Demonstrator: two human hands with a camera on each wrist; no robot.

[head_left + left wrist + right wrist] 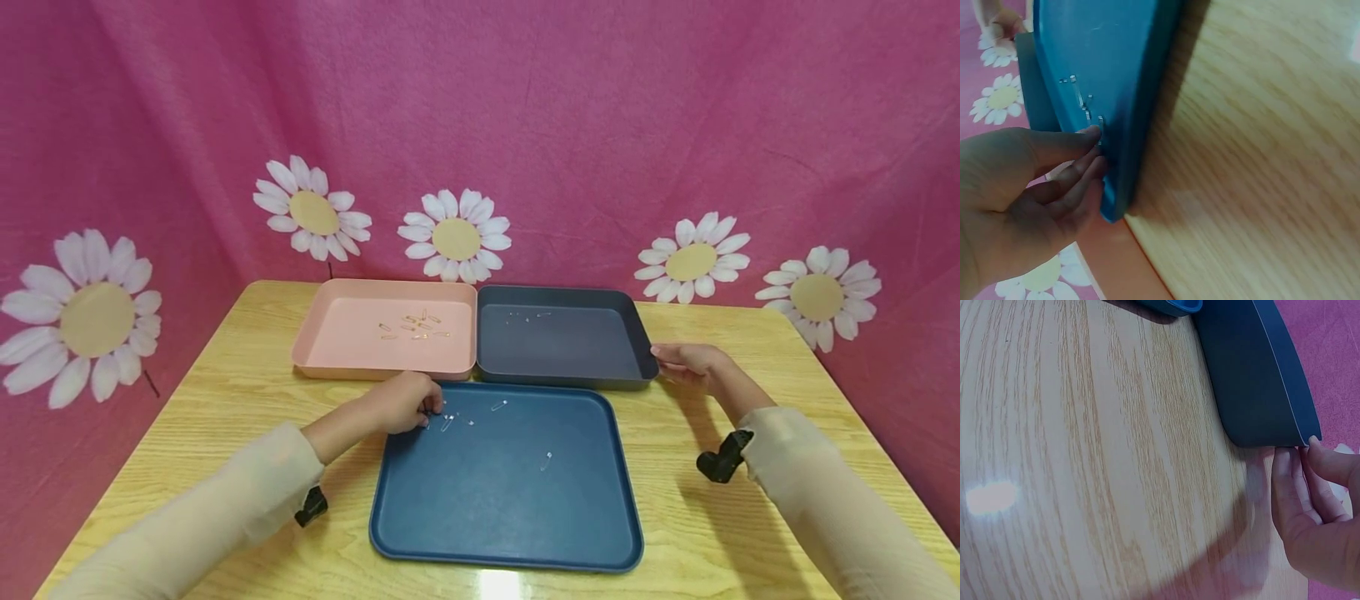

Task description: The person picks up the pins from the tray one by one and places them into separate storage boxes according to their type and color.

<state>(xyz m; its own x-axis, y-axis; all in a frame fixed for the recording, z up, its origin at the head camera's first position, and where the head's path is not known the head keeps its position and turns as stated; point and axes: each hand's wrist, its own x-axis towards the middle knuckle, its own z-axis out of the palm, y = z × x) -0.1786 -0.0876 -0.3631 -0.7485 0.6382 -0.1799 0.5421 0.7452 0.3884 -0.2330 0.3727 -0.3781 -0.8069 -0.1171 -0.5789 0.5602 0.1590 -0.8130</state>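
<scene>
Fingers (1285,487) of the right hand (690,362) pinched the dark tray (562,342); whether the left hand (408,402) pinched a pin (1101,120) was unclear.

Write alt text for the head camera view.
A person's left hand is beside small silver pins on a blue tray; the right hand grips the edge of a dark tray. Beside it, a pink tray holds gold pins.

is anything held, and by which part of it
The right hand holds the dark tray by its right rim. The left hand is at the pins; any grip there can't be told.
</scene>
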